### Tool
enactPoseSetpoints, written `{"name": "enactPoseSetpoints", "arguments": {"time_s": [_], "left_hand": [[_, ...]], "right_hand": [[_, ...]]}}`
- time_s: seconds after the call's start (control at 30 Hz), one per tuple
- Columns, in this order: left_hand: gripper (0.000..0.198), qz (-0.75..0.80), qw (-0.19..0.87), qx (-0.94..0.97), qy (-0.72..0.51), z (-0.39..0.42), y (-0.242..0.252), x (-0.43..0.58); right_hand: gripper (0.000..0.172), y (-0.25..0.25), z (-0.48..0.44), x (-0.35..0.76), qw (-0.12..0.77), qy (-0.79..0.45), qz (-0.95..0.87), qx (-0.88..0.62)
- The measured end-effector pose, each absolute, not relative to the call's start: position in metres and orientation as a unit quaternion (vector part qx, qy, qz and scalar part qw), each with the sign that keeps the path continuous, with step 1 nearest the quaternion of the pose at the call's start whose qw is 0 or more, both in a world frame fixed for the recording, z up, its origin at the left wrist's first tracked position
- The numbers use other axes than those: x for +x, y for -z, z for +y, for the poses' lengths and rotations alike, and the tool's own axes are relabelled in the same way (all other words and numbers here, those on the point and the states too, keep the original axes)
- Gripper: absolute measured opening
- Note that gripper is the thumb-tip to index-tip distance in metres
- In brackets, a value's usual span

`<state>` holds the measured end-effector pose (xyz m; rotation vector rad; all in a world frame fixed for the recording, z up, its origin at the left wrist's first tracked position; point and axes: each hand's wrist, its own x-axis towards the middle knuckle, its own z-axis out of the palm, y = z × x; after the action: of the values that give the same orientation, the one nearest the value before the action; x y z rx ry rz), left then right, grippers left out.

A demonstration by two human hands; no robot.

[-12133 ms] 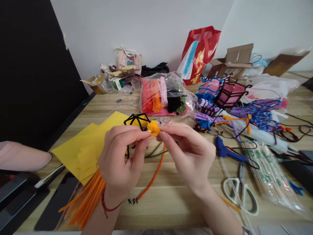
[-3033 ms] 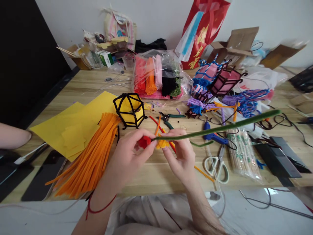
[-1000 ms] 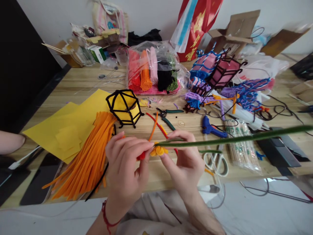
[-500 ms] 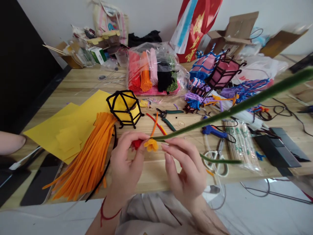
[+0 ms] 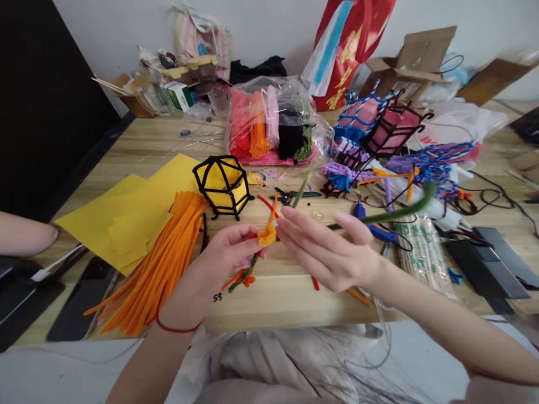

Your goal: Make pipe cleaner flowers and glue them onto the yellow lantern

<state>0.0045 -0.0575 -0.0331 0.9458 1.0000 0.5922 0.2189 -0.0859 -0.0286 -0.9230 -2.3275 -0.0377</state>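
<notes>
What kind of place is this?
Likely a hobby craft workspace, maybe at home: a bundle of orange pipe cleaners, a blue glue gun and a black-framed yellow lantern on a wood-grain tabletop.

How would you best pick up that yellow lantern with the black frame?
Probably from above, pinching opposite black bars of the lantern: nothing covers its top, the bars offer edges to grip, and orange strips crowd its left side.

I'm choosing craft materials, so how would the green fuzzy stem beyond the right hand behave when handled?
The green fuzzy stem probably bends yet keeps its shape: its free end curves upward with nothing visibly propping it. It is likely light, being thin. Its fuzzy surface should limit slipping.
</notes>
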Motion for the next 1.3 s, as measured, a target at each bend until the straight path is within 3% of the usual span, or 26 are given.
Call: {"name": "enactPoseSetpoints", "arguments": {"time_s": [0.1,0.17,0.27,0.4,0.53,0.67,0.73,0.8,0.97,1.07,1.17,1.3], "left_hand": [[0.024,0.438,0.726,0.462,-0.259,-0.054,0.036,0.004],[0.02,0.418,0.703,0.508,-0.27,-0.053,0.038,0.003],[0.015,0.393,0.627,0.597,-0.309,-0.054,0.042,0.001],[0.002,0.354,0.45,0.74,-0.354,-0.052,0.049,-0.004],[0.014,0.191,0.253,0.878,-0.359,-0.044,0.051,-0.011],[0.013,0.142,0.223,0.895,-0.359,-0.043,0.052,-0.016],[0.008,0.188,0.309,0.86,-0.36,-0.047,0.056,-0.017],[0.01,0.252,0.43,0.792,-0.353,-0.052,0.061,-0.018],[0.029,0.343,0.676,0.595,-0.267,-0.062,0.064,-0.014],[0.029,0.356,0.702,0.569,-0.237,-0.065,0.06,-0.008],[0.019,0.366,0.619,0.639,-0.272,-0.066,0.06,-0.005],[0.008,0.338,0.331,0.804,-0.36,-0.064,0.067,-0.006]], "right_hand": [[0.023,0.017,-0.072,0.224,0.275,0.106,-0.925,-0.24],[0.024,0.012,-0.066,0.225,0.269,0.084,-0.929,-0.239],[0.019,0.01,-0.06,0.224,0.282,-0.07,-0.912,-0.289],[0.011,0.006,-0.055,0.224,0.251,-0.294,-0.851,-0.354],[0.009,0.012,-0.046,0.225,0.162,-0.597,-0.698,-0.362],[0.015,0.03,-0.044,0.224,0.119,-0.807,-0.496,-0.296],[0.017,0.034,-0.049,0.223,0.153,-0.802,-0.503,-0.284],[0.016,0.033,-0.057,0.223,0.22,-0.709,-0.596,-0.304],[0.016,0.035,-0.076,0.227,0.302,-0.226,-0.886,-0.269],[0.023,0.048,-0.084,0.227,0.348,-0.109,-0.9,-0.24],[0.018,0.06,-0.09,0.216,0.412,-0.24,-0.824,-0.304],[0.04,0.063,-0.09,0.198,0.388,-0.608,-0.511,-0.467]]}}
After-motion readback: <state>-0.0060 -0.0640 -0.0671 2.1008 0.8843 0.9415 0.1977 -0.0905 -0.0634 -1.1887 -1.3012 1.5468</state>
